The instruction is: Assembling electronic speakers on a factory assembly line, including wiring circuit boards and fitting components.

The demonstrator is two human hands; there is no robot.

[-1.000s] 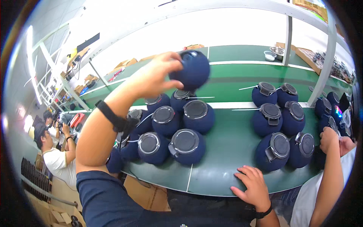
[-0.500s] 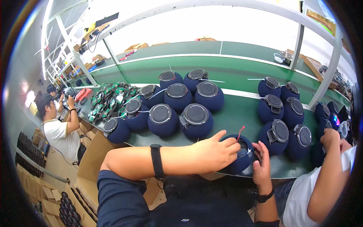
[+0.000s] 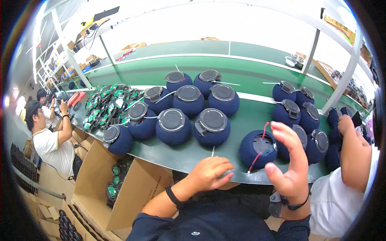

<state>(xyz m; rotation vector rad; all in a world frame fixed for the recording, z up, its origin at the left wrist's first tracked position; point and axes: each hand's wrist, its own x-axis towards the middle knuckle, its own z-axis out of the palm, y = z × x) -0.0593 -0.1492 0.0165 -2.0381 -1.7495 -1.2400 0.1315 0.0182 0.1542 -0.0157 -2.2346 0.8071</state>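
A navy-blue fabric-covered ball (image 3: pixel 253 154) with an opening in its top sits near the bench's front edge. Red wires stick out of it, one upward and one draped down its front. My right hand (image 3: pixel 290 160) is raised beside and partly in front of this ball, fingers and thumb spread, nothing in it. My left hand (image 3: pixel 210 172) is at the bench edge, left of the ball, with curled fingers. A thin white strip (image 3: pixel 213 151) rises from those fingers; its lower part is hidden. Next to my right wrist is a small dark part (image 3: pixel 276 205).
Several navy balls with round black caps (image 3: pixel 211 132) stand left on the green bench (image 3: pixel 181 154), others (image 3: pixel 319 144) right. Beyond the left group lies a heap of green circuit boards (image 3: pixel 106 106). An open cardboard box (image 3: pixel 138 193) stands below. Co-workers (image 3: pixel 50 140) are on both sides.
My hands have come off the open ball: the left moved left and down, the right rose and opened. Red wires now show on the ball. The view has shifted slightly.
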